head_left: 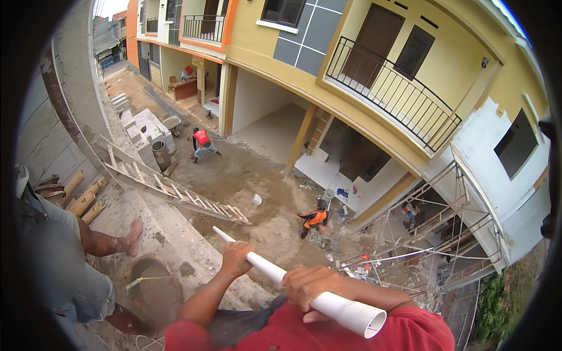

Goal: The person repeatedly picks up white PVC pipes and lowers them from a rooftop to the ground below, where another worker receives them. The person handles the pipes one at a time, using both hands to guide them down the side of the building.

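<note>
A long white plastic pipe [353, 314] slants across the space before my chest. Its wide hollow end faces the lower right, and its other end points away to the upper left, over the drop. My left hand [236, 258] is closed round the farther part of the pipe. Nearer the hollow end, my right hand [310, 285] wraps over the top of the pipe, its thumb underneath. Both of my arms are bent, in red sleeves.
A barefoot person [105, 234] stands at left beside a mortar bucket [155, 286] and wooden poles [85, 199]. A ladder [175, 190] leans against the concrete ledge [175, 234]. Below, two workers in a red vest [202, 138] and an orange vest [316, 219] stand near scaffolding [462, 216].
</note>
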`<action>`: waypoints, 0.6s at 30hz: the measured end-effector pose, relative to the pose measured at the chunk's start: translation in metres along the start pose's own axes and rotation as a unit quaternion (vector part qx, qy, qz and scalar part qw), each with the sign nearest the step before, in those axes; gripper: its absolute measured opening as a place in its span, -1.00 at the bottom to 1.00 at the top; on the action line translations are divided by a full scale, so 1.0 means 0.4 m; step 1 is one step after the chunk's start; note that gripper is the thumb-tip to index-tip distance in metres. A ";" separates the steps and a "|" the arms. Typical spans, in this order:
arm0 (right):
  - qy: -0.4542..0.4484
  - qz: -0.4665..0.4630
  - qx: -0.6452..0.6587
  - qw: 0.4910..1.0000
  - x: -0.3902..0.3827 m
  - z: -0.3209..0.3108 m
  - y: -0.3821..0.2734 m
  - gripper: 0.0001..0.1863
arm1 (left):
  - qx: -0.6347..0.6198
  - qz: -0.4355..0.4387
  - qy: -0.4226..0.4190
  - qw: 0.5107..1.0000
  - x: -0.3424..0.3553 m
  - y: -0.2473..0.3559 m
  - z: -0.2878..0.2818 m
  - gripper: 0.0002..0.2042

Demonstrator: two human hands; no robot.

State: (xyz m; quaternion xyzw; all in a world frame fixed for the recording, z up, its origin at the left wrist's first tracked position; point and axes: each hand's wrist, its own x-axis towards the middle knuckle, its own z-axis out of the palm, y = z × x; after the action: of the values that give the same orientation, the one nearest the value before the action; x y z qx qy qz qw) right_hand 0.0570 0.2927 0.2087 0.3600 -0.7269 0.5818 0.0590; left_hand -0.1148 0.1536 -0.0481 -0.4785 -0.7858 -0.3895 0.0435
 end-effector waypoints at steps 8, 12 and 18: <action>0.013 0.020 0.034 0.999 0.038 0.032 0.019 -0.81 | -0.086 0.053 -0.136 0.986 -0.045 -0.010 -0.022 -0.82; 0.021 0.054 0.022 0.998 0.067 0.046 0.001 -0.81 | -0.091 0.021 -0.223 0.970 -0.061 0.014 -0.050 -0.82; 0.019 0.017 0.018 1.000 0.098 0.008 -0.081 -0.79 | -0.175 0.005 -0.196 0.965 -0.061 0.085 -0.088 -0.76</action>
State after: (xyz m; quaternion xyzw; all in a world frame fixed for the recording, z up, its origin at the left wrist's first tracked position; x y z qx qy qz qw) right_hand 0.0486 0.2702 0.2536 0.3377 -0.7210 0.6025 0.0560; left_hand -0.0857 0.1210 -0.0149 -0.5498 -0.6960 -0.4194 -0.1933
